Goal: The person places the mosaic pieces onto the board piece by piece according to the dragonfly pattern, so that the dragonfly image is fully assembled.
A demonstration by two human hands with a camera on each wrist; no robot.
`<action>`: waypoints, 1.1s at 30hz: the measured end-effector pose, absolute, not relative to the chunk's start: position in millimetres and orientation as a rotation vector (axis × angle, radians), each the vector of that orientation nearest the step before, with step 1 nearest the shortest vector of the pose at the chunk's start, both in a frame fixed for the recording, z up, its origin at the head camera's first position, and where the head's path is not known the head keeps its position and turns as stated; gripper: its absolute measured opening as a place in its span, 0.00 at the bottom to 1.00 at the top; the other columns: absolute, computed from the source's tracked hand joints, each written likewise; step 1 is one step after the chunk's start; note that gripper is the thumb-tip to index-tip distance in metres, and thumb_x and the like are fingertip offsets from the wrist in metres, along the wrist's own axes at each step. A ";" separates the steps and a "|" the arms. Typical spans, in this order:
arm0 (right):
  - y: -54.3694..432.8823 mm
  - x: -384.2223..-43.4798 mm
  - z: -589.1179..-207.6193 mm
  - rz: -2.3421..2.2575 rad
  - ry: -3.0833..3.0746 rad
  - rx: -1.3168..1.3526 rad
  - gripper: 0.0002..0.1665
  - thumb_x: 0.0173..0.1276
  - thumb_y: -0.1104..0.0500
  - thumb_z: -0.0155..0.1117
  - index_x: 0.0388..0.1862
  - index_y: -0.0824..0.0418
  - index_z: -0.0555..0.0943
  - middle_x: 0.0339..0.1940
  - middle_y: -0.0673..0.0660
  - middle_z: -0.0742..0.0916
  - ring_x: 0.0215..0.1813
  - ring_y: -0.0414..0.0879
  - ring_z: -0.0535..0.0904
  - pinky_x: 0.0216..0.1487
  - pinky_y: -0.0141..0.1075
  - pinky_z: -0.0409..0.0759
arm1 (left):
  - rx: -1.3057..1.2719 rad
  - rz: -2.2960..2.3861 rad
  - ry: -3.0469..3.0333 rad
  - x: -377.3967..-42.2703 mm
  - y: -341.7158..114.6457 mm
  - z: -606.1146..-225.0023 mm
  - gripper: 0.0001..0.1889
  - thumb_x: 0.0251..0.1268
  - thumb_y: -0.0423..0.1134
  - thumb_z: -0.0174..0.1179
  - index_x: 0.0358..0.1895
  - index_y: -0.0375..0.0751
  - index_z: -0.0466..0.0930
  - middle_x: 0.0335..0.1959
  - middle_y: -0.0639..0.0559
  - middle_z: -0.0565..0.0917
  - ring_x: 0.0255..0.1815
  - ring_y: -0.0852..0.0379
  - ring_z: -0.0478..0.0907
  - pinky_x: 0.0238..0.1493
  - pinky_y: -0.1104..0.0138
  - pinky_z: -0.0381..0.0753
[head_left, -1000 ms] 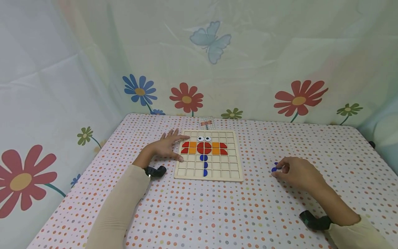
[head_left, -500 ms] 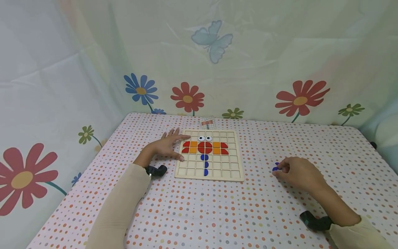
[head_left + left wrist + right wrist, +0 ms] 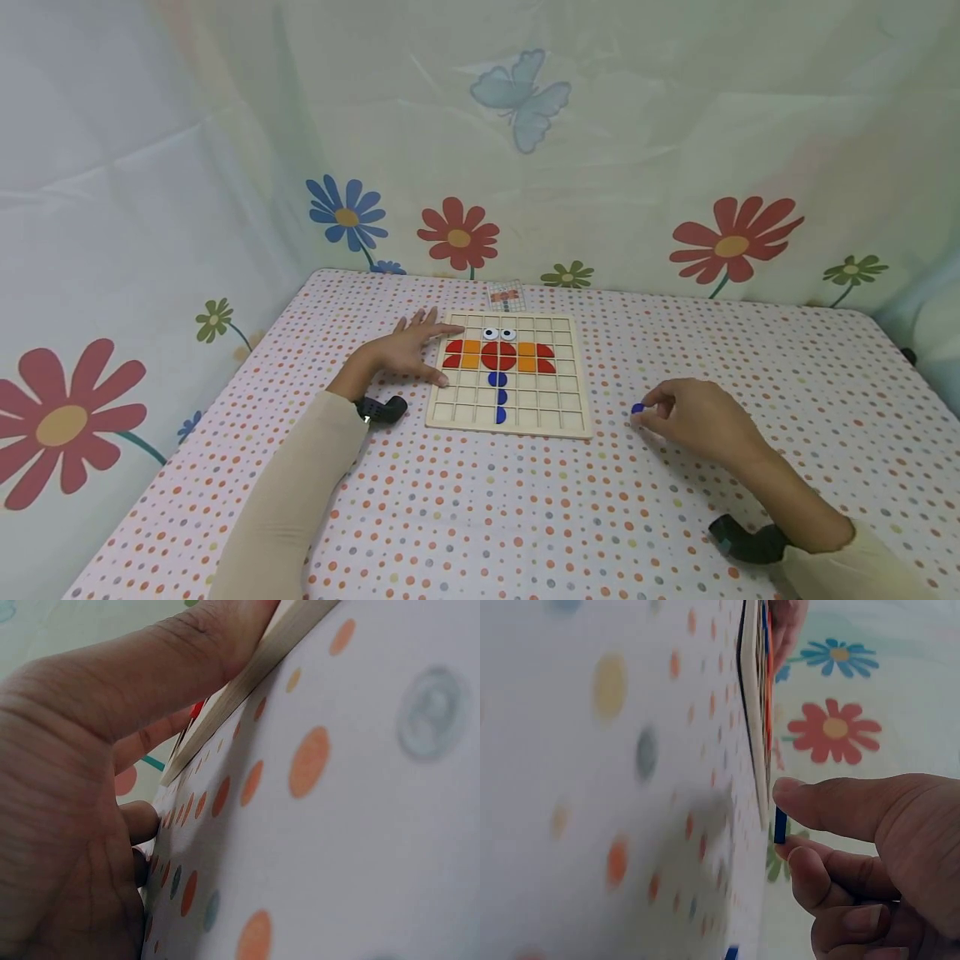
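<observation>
My right hand (image 3: 693,417) pinches a small blue piece (image 3: 781,825) between thumb and fingertips, a little right of the wooden grid board (image 3: 555,402). The piece shows edge-on in the right wrist view. A second blue piece (image 3: 732,952) lies on the table below that hand, hidden from the head view. With fingers spread, my left hand (image 3: 405,350) rests at the board's left edge, thumb and forefinger on the frame. The board holds two round eye pieces (image 3: 499,334), red quarter pieces (image 3: 498,356), orange squares (image 3: 527,357) and a column of blue pieces (image 3: 501,397).
A small picture card (image 3: 506,296) with a gridded pattern lies just behind the board. The table (image 3: 480,517) has a dotted cloth. A flowered curtain (image 3: 615,167) hangs along the back and left side.
The right hand has lifted one of the two blue pieces and moved left toward the board with it. The left hand keeps its place at the board's edge.
</observation>
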State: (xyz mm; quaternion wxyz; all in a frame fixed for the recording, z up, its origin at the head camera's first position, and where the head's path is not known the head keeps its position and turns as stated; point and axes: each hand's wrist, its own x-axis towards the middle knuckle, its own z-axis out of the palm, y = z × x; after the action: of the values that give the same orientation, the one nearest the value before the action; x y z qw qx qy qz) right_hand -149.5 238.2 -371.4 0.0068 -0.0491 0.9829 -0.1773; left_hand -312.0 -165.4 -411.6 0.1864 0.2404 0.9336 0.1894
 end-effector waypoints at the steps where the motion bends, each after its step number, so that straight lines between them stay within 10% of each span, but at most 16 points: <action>1: 232.2 -149.5 -370.1 -0.562 3.072 -0.176 0.18 0.59 0.51 0.74 0.39 0.65 0.86 0.22 0.50 0.78 0.23 0.42 0.68 0.20 0.33 0.63 | 0.678 0.534 2.628 -312.2 -165.1 -411.4 0.53 0.45 0.64 0.73 0.77 0.69 0.54 0.82 0.46 0.35 0.82 0.46 0.23 0.77 0.42 0.23; 33: 75.9 -213.2 -380.6 -0.547 2.907 -0.586 0.16 0.55 0.48 0.78 0.36 0.55 0.86 0.20 0.45 0.80 0.23 0.39 0.73 0.24 0.30 0.70 | 0.716 0.540 2.616 -315.8 -168.8 -413.4 0.53 0.45 0.67 0.71 0.77 0.70 0.53 0.82 0.46 0.33 0.82 0.46 0.22 0.78 0.43 0.23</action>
State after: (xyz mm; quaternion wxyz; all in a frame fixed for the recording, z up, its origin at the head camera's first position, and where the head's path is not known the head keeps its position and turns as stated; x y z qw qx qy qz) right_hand -213.2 75.9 -380.6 0.0629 -0.1940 0.9621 -0.1810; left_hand -315.8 -168.8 -413.4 0.1870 0.2544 0.9292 0.1919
